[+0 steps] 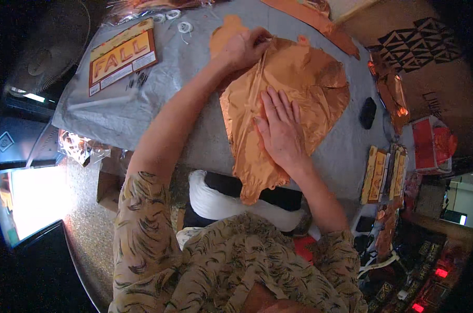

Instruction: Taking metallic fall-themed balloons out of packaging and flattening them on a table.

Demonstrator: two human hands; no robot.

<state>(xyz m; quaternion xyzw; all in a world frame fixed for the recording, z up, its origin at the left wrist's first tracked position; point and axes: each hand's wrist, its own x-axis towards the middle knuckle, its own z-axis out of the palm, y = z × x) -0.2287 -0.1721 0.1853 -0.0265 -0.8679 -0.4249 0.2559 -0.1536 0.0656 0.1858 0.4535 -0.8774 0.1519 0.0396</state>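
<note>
A flat copper-coloured foil balloon (315, 68), creased and wrinkled, lies on the grey-covered table (200, 141) in front of me. At its upper left edge, my left hand (244, 49) has its fingers curled and closed on the foil; the fingertips are partly hidden. My right hand (283, 125) rests flat on the middle of the balloon, fingers stretched out, holding nothing. Another flat copper foil piece (227, 31) shows beneath and beyond my left hand. The balloon's narrow lower end hangs past the table's near edge.
A flat printed package (122, 55) lies at the left, near small rolls of white ribbon (185, 27). More copper foil (315, 21) stretches along the far right edge. A dark oval object (368, 113) and smaller packages (376, 175) lie at the right, beside a cardboard box (440, 88).
</note>
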